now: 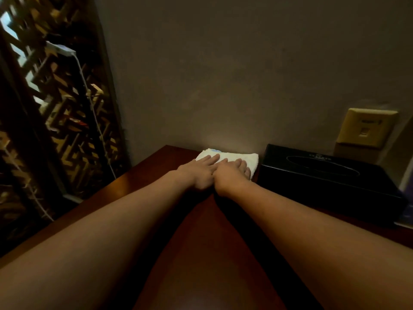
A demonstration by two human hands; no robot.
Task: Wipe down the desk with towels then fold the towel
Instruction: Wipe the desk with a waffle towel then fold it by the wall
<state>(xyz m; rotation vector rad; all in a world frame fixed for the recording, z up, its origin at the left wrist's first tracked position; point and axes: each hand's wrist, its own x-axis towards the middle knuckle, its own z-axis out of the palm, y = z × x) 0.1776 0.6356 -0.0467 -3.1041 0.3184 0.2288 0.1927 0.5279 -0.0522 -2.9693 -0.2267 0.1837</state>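
Towel (252,161): one. Hands: two, left hand (201,173), right hand (232,178). Tissue box (324,177): one. Desk (201,242): one.

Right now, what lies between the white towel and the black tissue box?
Nothing. In the head view only a thin sliver of desk separates the white towel from the black tissue box; they may even touch.

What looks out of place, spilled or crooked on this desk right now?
Nothing stands out. The white towel lies folded at the far edge of the desk by the wall, with the left hand and right hand resting flat on it. The black tissue box sits beside it. No spill shows, though the light is dim.
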